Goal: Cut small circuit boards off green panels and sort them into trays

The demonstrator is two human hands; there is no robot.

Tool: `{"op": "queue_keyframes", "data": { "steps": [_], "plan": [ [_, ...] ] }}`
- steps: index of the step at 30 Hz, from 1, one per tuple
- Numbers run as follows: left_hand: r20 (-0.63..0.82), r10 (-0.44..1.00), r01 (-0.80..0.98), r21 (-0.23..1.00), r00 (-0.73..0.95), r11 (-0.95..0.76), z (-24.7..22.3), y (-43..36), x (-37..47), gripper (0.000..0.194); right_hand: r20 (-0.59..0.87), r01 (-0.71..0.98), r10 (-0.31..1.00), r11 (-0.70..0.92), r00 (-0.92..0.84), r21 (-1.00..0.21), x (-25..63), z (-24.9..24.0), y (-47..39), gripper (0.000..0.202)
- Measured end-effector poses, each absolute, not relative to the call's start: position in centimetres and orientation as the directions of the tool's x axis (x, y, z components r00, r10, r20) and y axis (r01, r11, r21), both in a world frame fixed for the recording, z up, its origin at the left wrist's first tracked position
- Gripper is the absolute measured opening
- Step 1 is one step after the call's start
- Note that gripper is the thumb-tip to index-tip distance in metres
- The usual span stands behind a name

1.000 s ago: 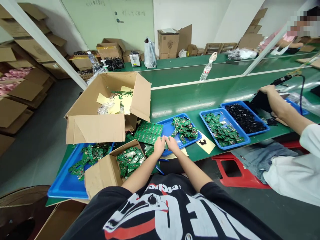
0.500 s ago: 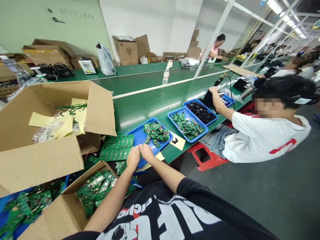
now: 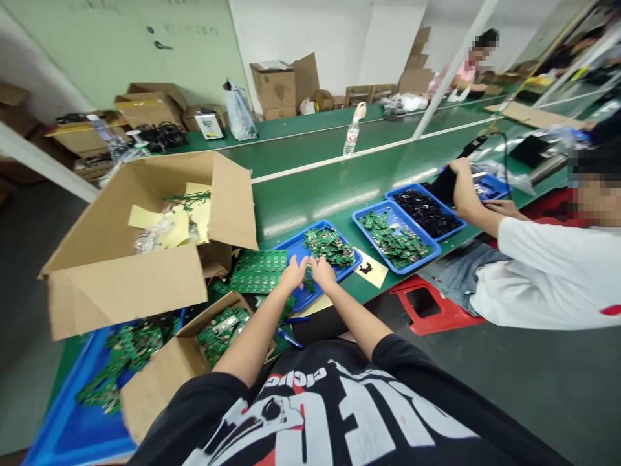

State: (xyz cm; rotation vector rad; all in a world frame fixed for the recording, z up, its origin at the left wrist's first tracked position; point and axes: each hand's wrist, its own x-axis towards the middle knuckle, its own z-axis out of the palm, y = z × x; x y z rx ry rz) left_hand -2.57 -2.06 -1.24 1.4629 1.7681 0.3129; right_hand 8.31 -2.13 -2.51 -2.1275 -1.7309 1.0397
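In the head view, a small green circuit board piece [image 3: 308,279] is held between the left hand [image 3: 292,274] and the right hand [image 3: 323,272], both of which are closed on it with fingers pinched at its two ends. The piece is kept just above the near edge of a blue tray [image 3: 295,244], in which a heap of separated boards [image 3: 330,246] lies toward the far corner. A full green panel [image 3: 259,270] rests just to the left of the hands, partly over the tray's left edge and beside a large open carton [image 3: 126,285].

The step in hand is judged to be the snapping apart of a board strip. It is best done with the thumbs set close on either side of the break line, so that the bend is taken by the score and not by the components. The piece should be kept low over the tray, so that a freed part drops among the others rather than onto the green tabletop [image 3: 315,188]. A small carton of boards [image 3: 220,327] stands near the left forearm and should not be nudged.

At the right, a person in a white shirt [image 3: 548,272] works over further blue trays [image 3: 410,226]; those hands are not the wearer's own.
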Motion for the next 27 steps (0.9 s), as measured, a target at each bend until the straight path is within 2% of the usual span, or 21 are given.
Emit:
{"op": "queue_keyframes", "data": {
  "steps": [3,6,10,14,19,23,27],
  "plan": [
    [-0.392,0.920,0.759,0.607,0.025,0.238,-0.9,-2.0,-4.3,0.051,-0.354,0.780,0.933,-0.272,0.069,-0.564,9.0,-2.8,-2.2,0.046],
    [-0.389,0.921,0.841,0.503,0.013,0.201,-0.8,-3.1,-6.7,0.036,-0.287,0.799,0.956,-0.220,0.062,-0.560,9.8,-3.3,-2.8,0.044],
    [-0.436,0.900,0.917,0.352,-0.017,0.188,-1.3,-6.0,-10.2,0.026,-0.254,0.802,0.949,-0.003,-0.185,-0.597,8.3,-4.3,-4.7,0.029],
    [-0.442,0.896,0.938,0.298,-0.031,0.179,-2.3,-8.2,-11.4,0.026,-0.310,0.757,0.891,0.057,-0.333,-0.651,4.9,-5.7,-6.8,0.023],
    [-0.386,0.922,0.915,0.372,0.000,0.156,-2.7,-9.1,-11.5,0.034,-0.295,0.661,0.855,0.072,-0.426,-0.747,3.5,-6.3,-7.4,0.011],
    [-0.310,0.948,0.862,0.497,0.071,0.097,-2.2,-8.9,-12.1,0.039,-0.280,0.545,0.825,0.040,-0.491,-0.837,4.7,-5.7,-6.9,0.016],
    [-0.294,0.942,0.805,0.591,0.163,0.046,-1.8,-8.1,-12.1,0.042,-0.300,0.522,0.816,0.002,-0.494,-0.853,5.6,-4.9,-6.5,0.020]
  ]
}}
